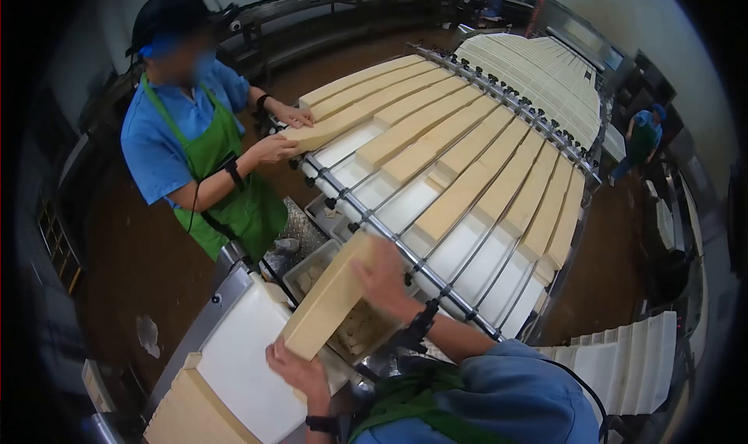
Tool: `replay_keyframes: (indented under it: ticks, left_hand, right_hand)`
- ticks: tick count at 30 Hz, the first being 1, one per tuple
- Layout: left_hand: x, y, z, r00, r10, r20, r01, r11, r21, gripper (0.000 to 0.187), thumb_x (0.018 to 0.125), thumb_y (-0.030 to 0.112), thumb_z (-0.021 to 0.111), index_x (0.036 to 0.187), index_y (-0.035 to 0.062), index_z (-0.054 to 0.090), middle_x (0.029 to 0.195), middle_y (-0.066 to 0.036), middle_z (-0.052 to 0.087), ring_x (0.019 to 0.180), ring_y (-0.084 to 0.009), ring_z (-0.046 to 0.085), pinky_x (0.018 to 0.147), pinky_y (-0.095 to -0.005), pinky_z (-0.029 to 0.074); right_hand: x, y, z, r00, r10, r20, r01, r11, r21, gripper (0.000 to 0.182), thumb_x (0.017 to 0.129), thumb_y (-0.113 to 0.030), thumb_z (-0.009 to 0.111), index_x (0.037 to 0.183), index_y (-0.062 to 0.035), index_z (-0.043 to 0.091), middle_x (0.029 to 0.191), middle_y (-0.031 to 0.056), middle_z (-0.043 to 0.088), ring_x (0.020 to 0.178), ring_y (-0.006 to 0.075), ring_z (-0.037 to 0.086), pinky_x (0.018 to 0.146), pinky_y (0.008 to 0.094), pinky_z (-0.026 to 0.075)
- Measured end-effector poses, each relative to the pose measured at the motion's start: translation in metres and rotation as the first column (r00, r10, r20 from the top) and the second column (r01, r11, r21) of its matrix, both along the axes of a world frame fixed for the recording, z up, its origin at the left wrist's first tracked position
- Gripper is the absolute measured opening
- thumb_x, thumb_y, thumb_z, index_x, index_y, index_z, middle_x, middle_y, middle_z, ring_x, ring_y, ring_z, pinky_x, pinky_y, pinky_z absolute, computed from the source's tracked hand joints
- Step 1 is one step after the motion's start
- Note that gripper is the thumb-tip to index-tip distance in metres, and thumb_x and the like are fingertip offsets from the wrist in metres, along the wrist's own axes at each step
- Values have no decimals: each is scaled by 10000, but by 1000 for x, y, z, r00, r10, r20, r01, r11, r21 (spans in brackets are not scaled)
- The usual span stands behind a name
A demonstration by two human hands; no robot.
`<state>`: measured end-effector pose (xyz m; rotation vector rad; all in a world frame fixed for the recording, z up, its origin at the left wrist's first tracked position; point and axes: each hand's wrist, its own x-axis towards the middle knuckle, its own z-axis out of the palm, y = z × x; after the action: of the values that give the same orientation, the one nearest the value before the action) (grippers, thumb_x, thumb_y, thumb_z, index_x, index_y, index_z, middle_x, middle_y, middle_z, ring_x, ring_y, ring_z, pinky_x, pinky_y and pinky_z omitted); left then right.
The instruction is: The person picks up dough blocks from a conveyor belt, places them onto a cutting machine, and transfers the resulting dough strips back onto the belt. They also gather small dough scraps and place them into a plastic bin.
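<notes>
A long pale-yellow block (327, 300), perhaps a slab of some food, slants between the white surface (249, 350) in front of me and the lane conveyor. Around its near end my left hand (298, 372) is closed, fingers along the bottom edge. My right hand (383, 280), somewhat blurred, grips the block's far part from the right side. Below the block, partly hidden by it, is a grey bin (315, 261) with pale pieces inside. More long blocks (460, 202) lie in lanes on the conveyor, separated by thin metal rods.
Across from me a co-worker (195, 125) in a green apron has both hands on another block (312, 136). A metal bar (366, 210) crosses the conveyor's near end. Stacked yellow slabs (195, 409) sit at lower left. Another person (645, 136) stands far right.
</notes>
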<state>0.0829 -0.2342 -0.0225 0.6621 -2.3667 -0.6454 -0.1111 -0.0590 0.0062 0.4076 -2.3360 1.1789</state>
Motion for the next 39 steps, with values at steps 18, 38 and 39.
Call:
replay_keyframes:
  ticks: [18, 38, 39]
  left_hand:
    - [-247, 110, 98, 800, -304, 517, 358, 934, -6, 872, 647, 207, 946, 1404, 149, 517, 1237, -181, 519, 1083, -463, 600, 900, -540, 524]
    - [-271, 133, 39, 935, -278, 218, 211, 934, 287, 677, 912, 299, 772, 1483, 107, 462, 1278, -200, 557, 1144, -407, 623, 970, -488, 508]
    - [-272, 130, 33, 935, -277, 221, 209, 935, 288, 677, 912, 299, 772, 1483, 107, 462, 1278, -200, 557, 1144, -407, 623, 970, -488, 508]
  right_hand:
    - [-223, 162, -29, 862, -273, 427, 20, 860, 510, 848, 898, -670, 612, 1234, 108, 593, 1113, 295, 705, 1074, 398, 686, 1099, 610, 354]
    - [-154, 116, -11, 948, -243, 203, 106, 846, 522, 780, 935, -476, 671, 1507, 10, 457, 1475, 322, 472, 1464, 459, 359, 1201, 691, 153]
    - [-148, 110, -11, 953, -163, 254, 23, 879, 477, 790, 940, -474, 668, 1517, 15, 440, 1501, 324, 447, 1474, 468, 342, 1207, 678, 152]
